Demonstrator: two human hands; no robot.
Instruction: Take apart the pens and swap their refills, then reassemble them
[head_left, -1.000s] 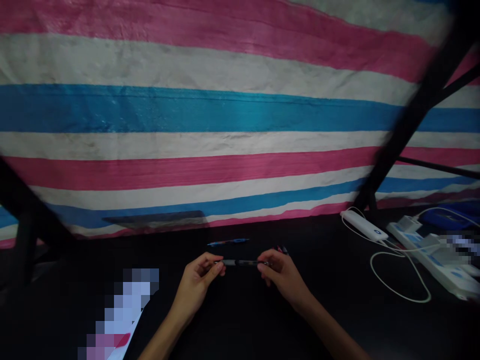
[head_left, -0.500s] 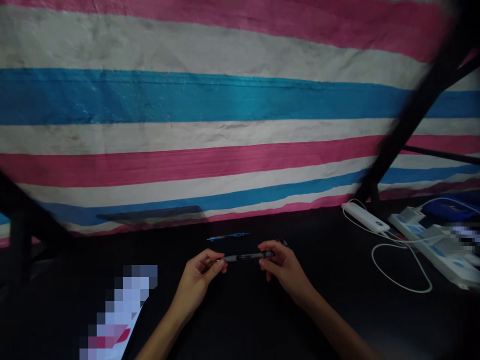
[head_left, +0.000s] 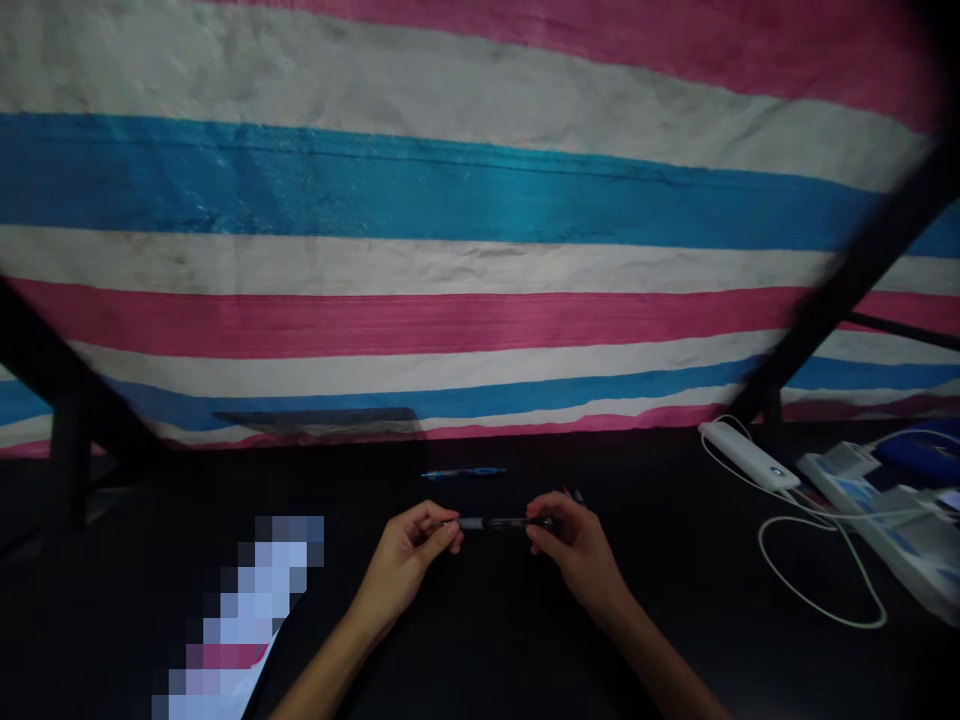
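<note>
A dark pen [head_left: 495, 523] with a clear barrel and a greyish grip lies level between my two hands, above the black tabletop. My left hand [head_left: 412, 548] pinches its left end between thumb and fingers. At the other end, my right hand [head_left: 574, 540] has its thumb and fingers closed on the barrel. Beyond them a blue pen [head_left: 465, 473] rests on the table. Just behind my right hand, a small dark and red object [head_left: 574, 495] shows in part; its kind is hidden.
At the right are a white power strip [head_left: 885, 520], a white oblong device [head_left: 750, 455] and a looping white cable [head_left: 817, 608]. A blurred-out bright sheet or screen [head_left: 247, 610] lies at left. Dark slanted supports [head_left: 847, 270] stand before a striped sheet [head_left: 450, 320].
My view has shifted slightly, so the scene sits a little differently in the picture. Both hands keep their hold on the pen, which now looks closer to level.
</note>
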